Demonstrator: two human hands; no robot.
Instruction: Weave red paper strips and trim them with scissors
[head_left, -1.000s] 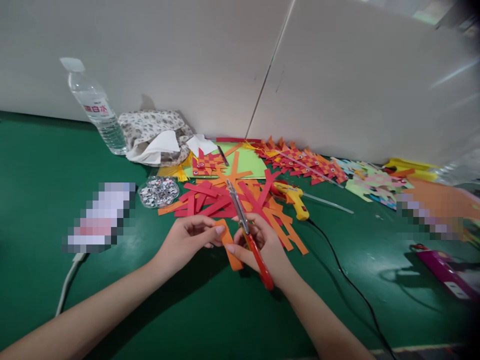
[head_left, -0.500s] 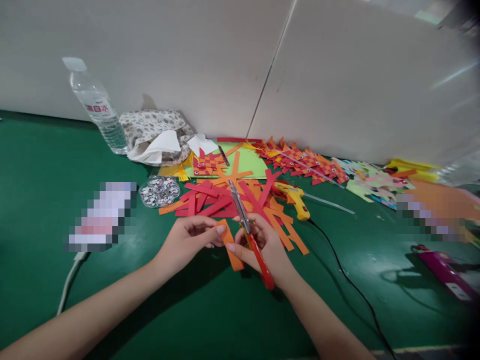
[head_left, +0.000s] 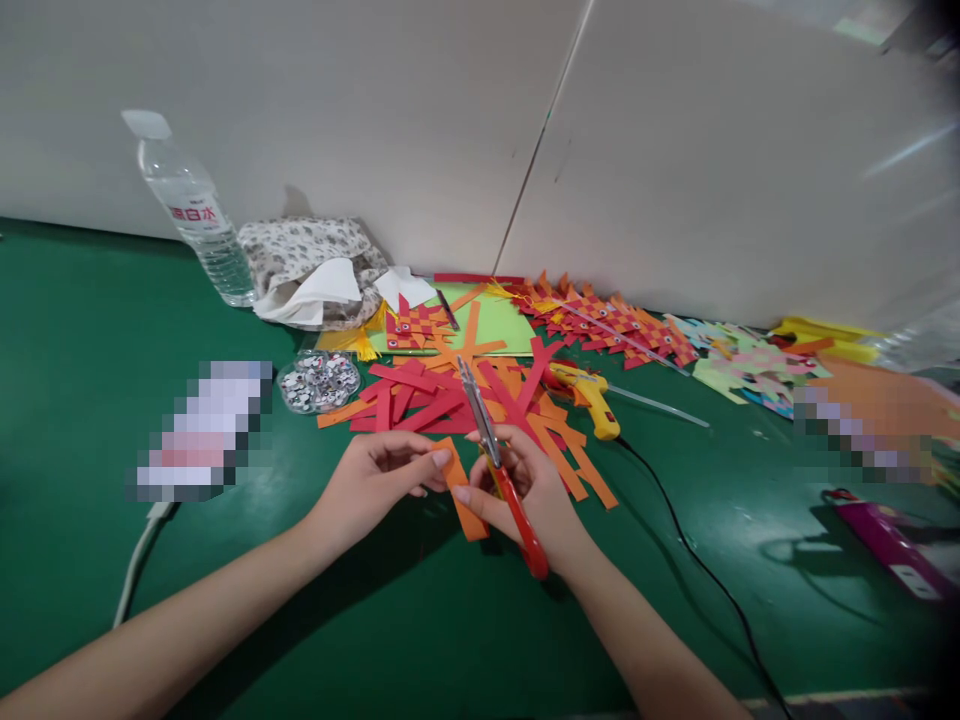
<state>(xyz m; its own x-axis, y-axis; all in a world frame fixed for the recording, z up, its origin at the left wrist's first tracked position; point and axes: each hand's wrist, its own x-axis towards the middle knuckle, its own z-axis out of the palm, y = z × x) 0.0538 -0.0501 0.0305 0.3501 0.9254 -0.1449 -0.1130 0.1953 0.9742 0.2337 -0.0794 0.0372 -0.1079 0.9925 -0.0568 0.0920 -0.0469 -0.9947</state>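
Between thumb and fingers, my left hand [head_left: 386,485] pinches the upper end of an orange paper strip [head_left: 466,515]. My right hand [head_left: 536,490] is closed round red-handled scissors [head_left: 511,505], their blades pointing away from me and close together. The right thumb also presses on the strip, lower down. Part of the scissors' handle is hidden by my right fingers. Just beyond both hands lies a loose pile of red and orange paper strips [head_left: 427,410], with the blade tips above it in view.
A yellow glue gun [head_left: 596,398] with a black cord lies right of the pile. Googly eyes fill a clear dish [head_left: 319,380] at left. Woven paper fish [head_left: 600,320] lie by the wall. A water bottle [head_left: 196,215], a tissue bag [head_left: 300,250], a phone [head_left: 206,425] and a purple box-like item [head_left: 892,545] surround them.
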